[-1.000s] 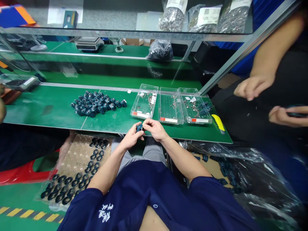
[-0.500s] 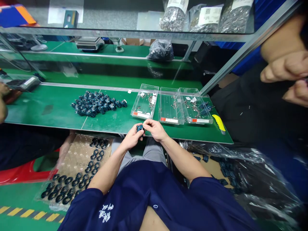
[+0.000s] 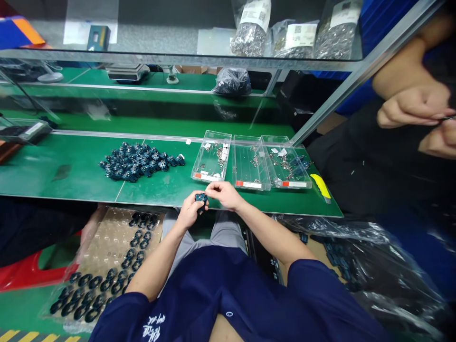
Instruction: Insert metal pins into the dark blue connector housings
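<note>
My left hand (image 3: 189, 209) is closed around a small dark blue part (image 3: 201, 200) at the bench's front edge. Beside it, my right hand (image 3: 225, 194) has thumb and forefinger pinched at the part's upper right; whatever the fingertips hold is too small to make out. A heap of similar dark blue parts (image 3: 133, 161) lies on the green bench (image 3: 171, 183) to the left. Behind my right hand stand three clear trays with small metal pieces: a left one (image 3: 210, 154), a middle one (image 3: 249, 164) and a right one (image 3: 287, 164).
A yellow cutter (image 3: 321, 186) lies at the bench's right end. Below the edge, a box of black rings (image 3: 117, 237) is at left and a plastic-lined box (image 3: 320, 247) at right. Another person's hands (image 3: 416, 107) are at far right. A shelf (image 3: 171, 58) crosses above.
The blue part has turned in my left hand and shows more of its face. My right fingers have drawn slightly off its top. The whole view has shifted a little.
</note>
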A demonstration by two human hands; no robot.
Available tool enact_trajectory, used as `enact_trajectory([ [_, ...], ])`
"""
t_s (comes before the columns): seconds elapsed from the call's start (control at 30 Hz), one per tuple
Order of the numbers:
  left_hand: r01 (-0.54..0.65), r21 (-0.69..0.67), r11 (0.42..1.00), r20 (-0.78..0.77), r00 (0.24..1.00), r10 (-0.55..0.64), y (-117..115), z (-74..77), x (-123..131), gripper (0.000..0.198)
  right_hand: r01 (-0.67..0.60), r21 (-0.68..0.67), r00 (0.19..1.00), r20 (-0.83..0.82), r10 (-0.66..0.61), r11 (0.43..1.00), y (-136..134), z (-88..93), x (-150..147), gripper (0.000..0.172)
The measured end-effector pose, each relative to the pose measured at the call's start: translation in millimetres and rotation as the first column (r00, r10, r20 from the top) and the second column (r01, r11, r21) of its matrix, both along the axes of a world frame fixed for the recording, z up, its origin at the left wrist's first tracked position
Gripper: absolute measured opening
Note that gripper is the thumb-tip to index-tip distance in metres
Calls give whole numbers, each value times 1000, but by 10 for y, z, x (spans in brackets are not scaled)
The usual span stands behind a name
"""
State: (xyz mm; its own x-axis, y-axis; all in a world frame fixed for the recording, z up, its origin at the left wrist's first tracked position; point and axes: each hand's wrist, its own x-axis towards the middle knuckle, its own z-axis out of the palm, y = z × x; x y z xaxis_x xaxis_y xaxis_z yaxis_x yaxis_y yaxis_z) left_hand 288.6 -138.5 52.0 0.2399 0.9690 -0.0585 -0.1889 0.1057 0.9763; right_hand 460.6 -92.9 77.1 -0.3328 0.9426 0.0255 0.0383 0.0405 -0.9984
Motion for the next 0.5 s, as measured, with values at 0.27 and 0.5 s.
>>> enact_trajectory([
  [0.27,-50,-67,997,70,996,54,94,-168,-345,47,-103,292,358,903,-239,951,1587,236,368,17],
  [0.5,-32,-106,994,9,999,34,127,-234,-467,48,-213,56,43,998,-48,975,1908,-110,112,13],
])
